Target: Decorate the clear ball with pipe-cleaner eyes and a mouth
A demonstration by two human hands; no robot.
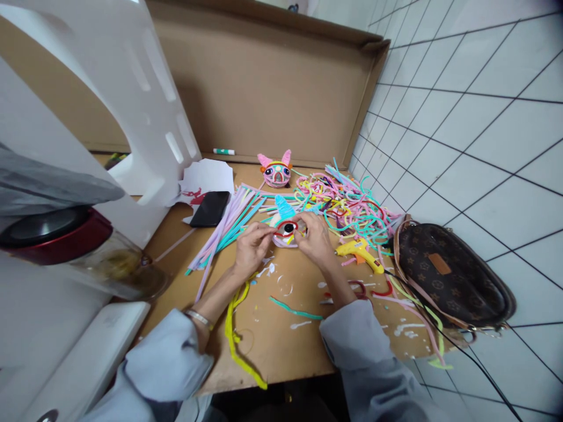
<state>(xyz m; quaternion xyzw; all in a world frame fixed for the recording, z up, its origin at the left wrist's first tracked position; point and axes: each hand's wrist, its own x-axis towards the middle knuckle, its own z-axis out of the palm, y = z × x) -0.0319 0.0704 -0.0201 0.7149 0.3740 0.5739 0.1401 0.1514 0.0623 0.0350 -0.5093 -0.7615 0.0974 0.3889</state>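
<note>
In the middle of the table sits a small craft animal head (pixel 285 242) with a blue ear (pixel 284 206) and a round black eye (pixel 288 228). A loop of red pipe cleaner (pixel 283 234) runs around that eye. My left hand (pixel 255 249) comes in from the left, its thumb and fingertips pinched on the loop's left end. At the loop's right end, my right hand (pixel 315 237) is closed with its fingertips against the head, and they partly hide its right side. A finished-looking pink-eared head (pixel 277 173) stands behind.
Lilac and teal pipe cleaners (pixel 229 225) lie left, beside a black phone (pixel 210 208). A tangled pile (pixel 352 205) spreads back right. Nearby are a yellow glue gun (pixel 359 254), its cord, and a brown handbag (pixel 448 272). A yellow strip (pixel 233 334) lies in front; a glass jar (pixel 118 266) stands left.
</note>
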